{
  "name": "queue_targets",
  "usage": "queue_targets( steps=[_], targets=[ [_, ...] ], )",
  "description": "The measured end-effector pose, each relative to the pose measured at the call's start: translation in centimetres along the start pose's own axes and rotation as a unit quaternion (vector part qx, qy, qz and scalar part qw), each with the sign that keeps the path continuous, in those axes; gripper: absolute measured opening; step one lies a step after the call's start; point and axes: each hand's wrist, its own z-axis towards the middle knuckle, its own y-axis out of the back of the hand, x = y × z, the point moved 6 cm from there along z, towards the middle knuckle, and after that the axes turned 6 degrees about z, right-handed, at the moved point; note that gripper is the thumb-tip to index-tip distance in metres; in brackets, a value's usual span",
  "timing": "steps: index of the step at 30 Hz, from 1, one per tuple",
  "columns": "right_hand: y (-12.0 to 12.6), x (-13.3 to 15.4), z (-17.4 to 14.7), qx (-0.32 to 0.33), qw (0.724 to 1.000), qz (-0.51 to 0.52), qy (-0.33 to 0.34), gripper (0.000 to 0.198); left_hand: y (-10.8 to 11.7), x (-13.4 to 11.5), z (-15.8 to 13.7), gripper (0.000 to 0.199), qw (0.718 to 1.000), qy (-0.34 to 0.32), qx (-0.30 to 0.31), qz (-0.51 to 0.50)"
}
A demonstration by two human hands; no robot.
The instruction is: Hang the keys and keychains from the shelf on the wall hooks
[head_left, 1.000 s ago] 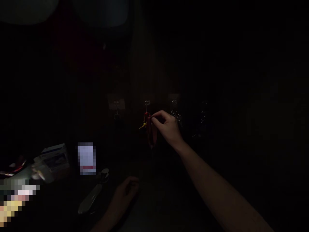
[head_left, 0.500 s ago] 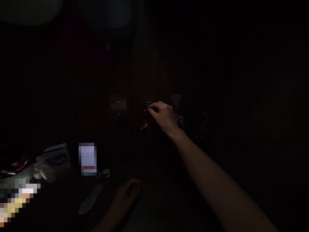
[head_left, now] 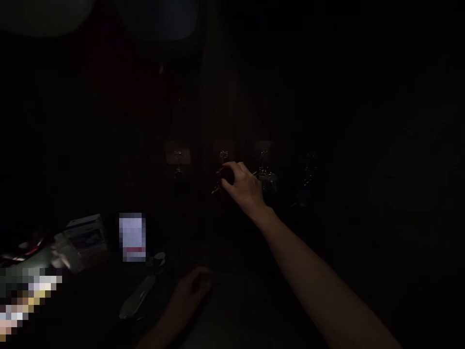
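In near darkness the right hand (head_left: 242, 186) reaches up to the middle wall hook (head_left: 224, 156), fingers pinched on a small hanging key bunch (head_left: 217, 186) just below it. The left hand (head_left: 192, 289) rests low, loosely curled, holding nothing visible, near a metal handle (head_left: 137, 296).

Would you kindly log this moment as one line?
right hand: at keys under middle hook | left hand: low, holds nothing visible | scene: very dark

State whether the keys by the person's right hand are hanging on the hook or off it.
Cannot tell. The right hand covers the keys just below the middle hook; darkness hides any link.
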Motion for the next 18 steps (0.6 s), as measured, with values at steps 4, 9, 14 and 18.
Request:
queue_targets(
  steps=[4, 9, 14, 18],
  targets=[
    [-0.5, -0.5, -1.7, -0.013, 1.0, 0.016, 0.003, 0.041, 0.0, -0.2, -0.1, 0.025, 1.0, 0.004, 0.007, 0.011],
    [-1.3, -1.2, -4.2, -0.006, 0.999, 0.051, 0.003, 0.05, 0.1, -0.8, -0.1, 0.027, 1.0, 0.018, 0.014, 0.014],
    [-1.0, -1.4, -5.5, -0.021, 0.995, 0.096, 0.002, 0.056, 0.0, -1.0, -0.2, 0.025, 1.0, 0.014, 0.019, 0.006],
    [-0.3, -0.7, -4.8, -0.032, 0.994, 0.107, 0.02, 0.046, 0.1, -0.6, -0.1, 0.024, 1.0, 0.006, 0.001, 0.013]
  ],
)
